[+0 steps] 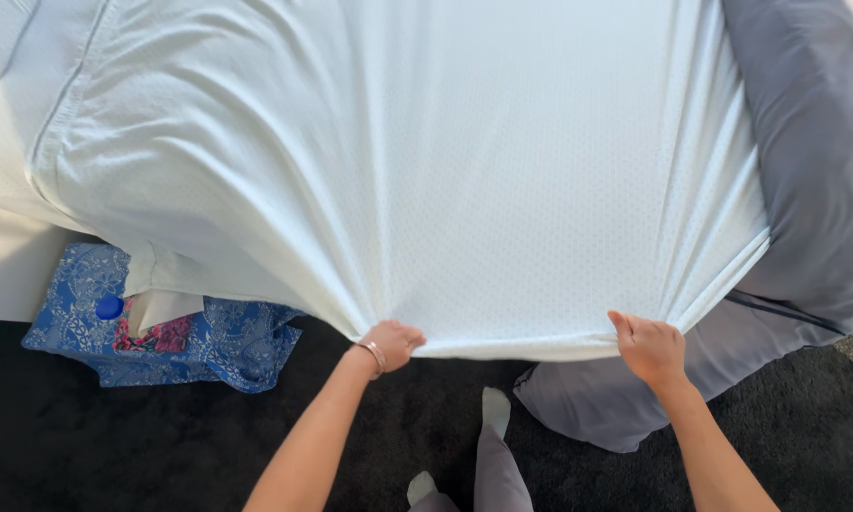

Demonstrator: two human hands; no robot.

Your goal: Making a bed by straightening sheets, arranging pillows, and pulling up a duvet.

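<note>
— How many hands?
— Two: a left hand (391, 343) and a right hand (650, 349).
— Bedding?
— One white sheet (464, 180), one grey cover (815, 161).
— On the floor?
— One blue bag (199, 337), one bracelet (376, 354).

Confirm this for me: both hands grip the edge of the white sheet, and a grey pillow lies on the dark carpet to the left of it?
Not quite. In the head view, the left hand and right hand grip the white sheet, but the grey pillow lies to the right on the dark carpet.
</note>
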